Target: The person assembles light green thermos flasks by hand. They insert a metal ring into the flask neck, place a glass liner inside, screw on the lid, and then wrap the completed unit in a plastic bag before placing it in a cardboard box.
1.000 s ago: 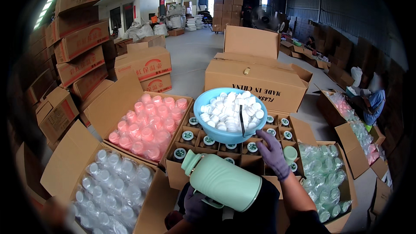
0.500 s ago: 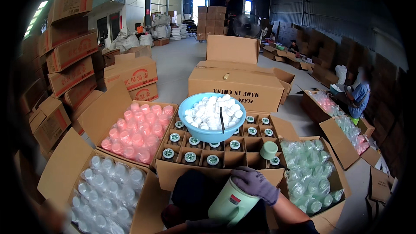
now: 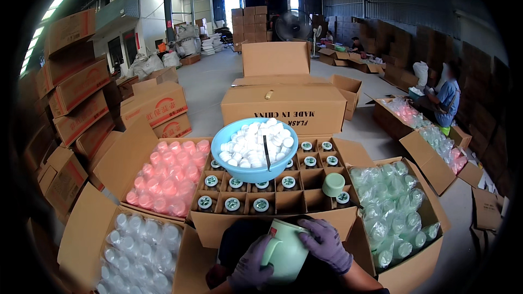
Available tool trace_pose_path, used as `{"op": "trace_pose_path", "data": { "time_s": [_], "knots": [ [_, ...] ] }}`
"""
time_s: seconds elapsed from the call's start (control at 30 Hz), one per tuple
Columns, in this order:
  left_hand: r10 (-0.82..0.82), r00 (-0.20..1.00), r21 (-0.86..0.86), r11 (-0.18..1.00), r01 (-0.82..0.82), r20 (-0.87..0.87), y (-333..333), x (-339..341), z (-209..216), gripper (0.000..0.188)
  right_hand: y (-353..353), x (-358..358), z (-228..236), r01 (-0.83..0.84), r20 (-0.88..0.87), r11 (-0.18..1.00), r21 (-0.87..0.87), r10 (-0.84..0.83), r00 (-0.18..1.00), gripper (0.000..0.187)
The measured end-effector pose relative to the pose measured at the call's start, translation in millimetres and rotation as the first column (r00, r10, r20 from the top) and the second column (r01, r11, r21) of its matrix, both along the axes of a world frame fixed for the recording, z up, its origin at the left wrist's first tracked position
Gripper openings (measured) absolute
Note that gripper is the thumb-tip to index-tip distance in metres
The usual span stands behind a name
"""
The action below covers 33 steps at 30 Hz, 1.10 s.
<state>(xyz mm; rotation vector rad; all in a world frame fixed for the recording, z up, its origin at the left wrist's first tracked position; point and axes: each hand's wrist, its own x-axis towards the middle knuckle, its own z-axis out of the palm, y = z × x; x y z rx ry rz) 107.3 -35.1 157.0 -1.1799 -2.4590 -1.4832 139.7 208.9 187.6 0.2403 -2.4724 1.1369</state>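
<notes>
Both my hands wear grey-purple gloves and hold a pale green jug [image 3: 291, 258] low in front of me, its body slightly tilted. My left hand [image 3: 251, 265] wraps the jug's handle side, with the handle at its fingers. On the other side, my right hand [image 3: 326, 244] grips near the upper rim. Just beyond is a carton with cardboard dividers [image 3: 218, 222], where capped flasks [image 3: 261, 205] stand in compartments. A loose green cup [image 3: 333, 184] rests on the dividers at the right. A light blue basin [image 3: 219, 164] full of small white stoppers [image 3: 250, 149] sits on the carton.
Open cartons of plastic-wrapped pink pieces [image 3: 166, 177], clear-wrapped white pieces [image 3: 139, 250] and green pieces [image 3: 387, 212] flank the divided carton. A closed carton [image 3: 283, 103] stands behind. Stacked boxes [image 3: 81, 81] rise at left; a seated person [image 3: 448, 100] is at right.
The jug has turned, bringing its handle to the left. My left hand has risen from beneath it to the handle side; my right hand has shifted from its top to the right side.
</notes>
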Motion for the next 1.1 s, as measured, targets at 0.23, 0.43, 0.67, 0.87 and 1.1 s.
{"op": "trace_pose_path", "data": {
  "time_s": [0.23,0.43,0.67,0.87,1.1],
  "knots": [
    [-0.209,0.626,0.301,0.953,-0.043,0.751,41,-22,-102,0.049,-5,7,15,0.065,-0.021,0.922,0.381,-0.062,0.998,0.036],
    [0.034,0.944,-0.590,0.773,-0.233,-0.328,10,-47,-38,0.042,-44,-45,23,-0.178,0.132,0.874,0.453,0.132,0.982,0.025],
    [0.100,0.786,-0.407,0.811,-0.420,-0.611,14,-70,-25,0.041,-77,-81,12,-0.232,0.153,0.754,0.615,0.174,0.973,0.025],
    [0.038,0.978,0.278,0.956,-0.096,0.207,16,-63,-40,0.052,-29,-49,14,-0.334,-0.057,0.915,0.226,0.355,0.933,0.040],
    [0.085,0.921,0.349,0.909,-0.227,0.379,33,-81,-33,0.049,54,-32,-56,-0.261,-0.171,0.964,0.058,0.267,0.948,0.052]
  ]
}}
